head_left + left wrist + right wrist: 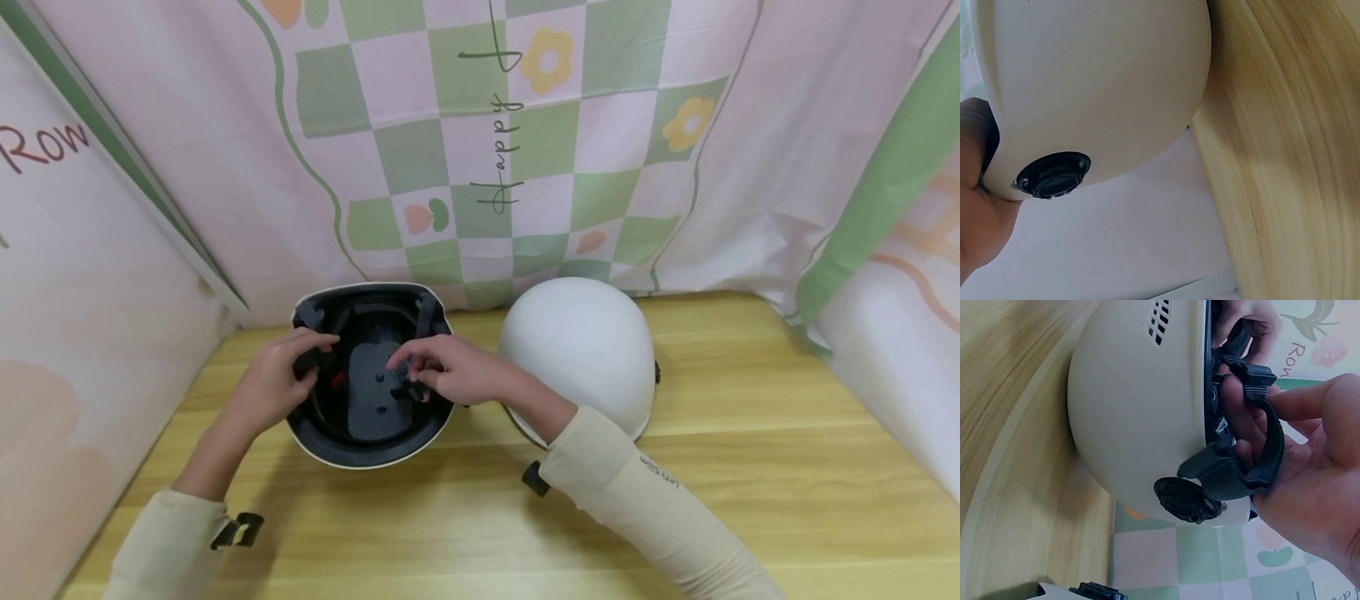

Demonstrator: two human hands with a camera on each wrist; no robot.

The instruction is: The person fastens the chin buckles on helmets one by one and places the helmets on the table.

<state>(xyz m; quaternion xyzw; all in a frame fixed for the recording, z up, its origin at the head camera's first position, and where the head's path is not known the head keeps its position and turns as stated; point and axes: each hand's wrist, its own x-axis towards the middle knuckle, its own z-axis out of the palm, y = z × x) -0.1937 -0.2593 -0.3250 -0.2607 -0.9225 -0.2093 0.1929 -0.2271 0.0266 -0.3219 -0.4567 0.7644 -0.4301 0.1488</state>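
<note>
Hands are set on opposite sides of the upturned helmet [371, 455], which sits left of centre on the bench [450, 533], opening upward. Left hand [272, 379], at 9 o'clock on the rim: thumb and fingers closed narrowly on a black side piece [306, 362]; its exact form is partly hidden. Right hand [453, 368], at 3 o'clock: thumb and curled fingers hold the black strap [1215, 475], which bows in a loop across the fingers; a strap slider [1259, 376] is beside the fingertips. Inside the shell, a grey mesh pad [369, 400] lines the bottom, with a red piece [337, 381] at its 9 o'clock edge. A black side dial [1186, 500] is fitted to the outer shell. Second helmet [573, 346]: white, dome up, at 3 o'clock from the first, just beside it. Printed cloth [472, 133], with a green check, hangs at 12 o'clock behind both helmets.
</note>
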